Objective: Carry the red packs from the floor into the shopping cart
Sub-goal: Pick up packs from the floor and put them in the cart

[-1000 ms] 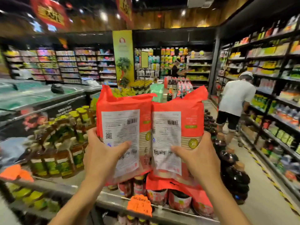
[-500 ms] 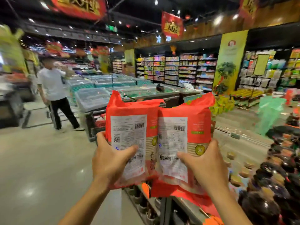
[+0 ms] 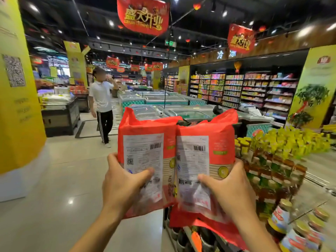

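I hold two red packs upright and side by side at chest height, white label panels facing me. My left hand (image 3: pixel 122 186) grips the lower part of the left red pack (image 3: pixel 145 142). My right hand (image 3: pixel 231 190) grips the lower part of the right red pack (image 3: pixel 205 142). More red packaging (image 3: pixel 209 228) hangs below the right pack, under my right hand. No shopping cart is in view.
A shelf of jars and yellow-topped bottles (image 3: pixel 276 160) stands close on my right. Glass-topped freezers (image 3: pixel 163 108) lie ahead. A person in a white shirt (image 3: pixel 101 104) walks on the open tiled floor (image 3: pixel 63 179) to the left. A yellow pillar (image 3: pixel 16 99) stands at far left.
My view has swung left from the bottle shelf toward the open aisle. Both hands keep the same grip on the packs. The person in white now appears nearer the middle.
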`<state>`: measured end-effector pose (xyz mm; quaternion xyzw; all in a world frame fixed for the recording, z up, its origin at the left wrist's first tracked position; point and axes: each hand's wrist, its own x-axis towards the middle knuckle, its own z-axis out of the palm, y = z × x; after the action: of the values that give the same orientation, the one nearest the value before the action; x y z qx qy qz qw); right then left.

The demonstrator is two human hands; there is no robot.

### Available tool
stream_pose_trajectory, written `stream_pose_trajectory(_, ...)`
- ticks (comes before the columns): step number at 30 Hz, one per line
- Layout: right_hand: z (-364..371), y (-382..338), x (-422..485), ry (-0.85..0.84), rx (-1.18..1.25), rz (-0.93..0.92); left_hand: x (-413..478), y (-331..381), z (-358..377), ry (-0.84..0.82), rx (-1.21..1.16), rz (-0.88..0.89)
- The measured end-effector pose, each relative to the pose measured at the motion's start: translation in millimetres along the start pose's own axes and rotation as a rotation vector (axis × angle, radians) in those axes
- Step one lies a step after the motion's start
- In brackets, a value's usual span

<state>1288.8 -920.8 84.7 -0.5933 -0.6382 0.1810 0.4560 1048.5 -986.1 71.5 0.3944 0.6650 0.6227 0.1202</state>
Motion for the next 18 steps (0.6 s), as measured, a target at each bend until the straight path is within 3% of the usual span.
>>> stream_pose_trajectory(18, 149, -35, 99, -0.133, 0.062, -0.058, 142, -62, 1, 0.139, 0.077, -0.02)
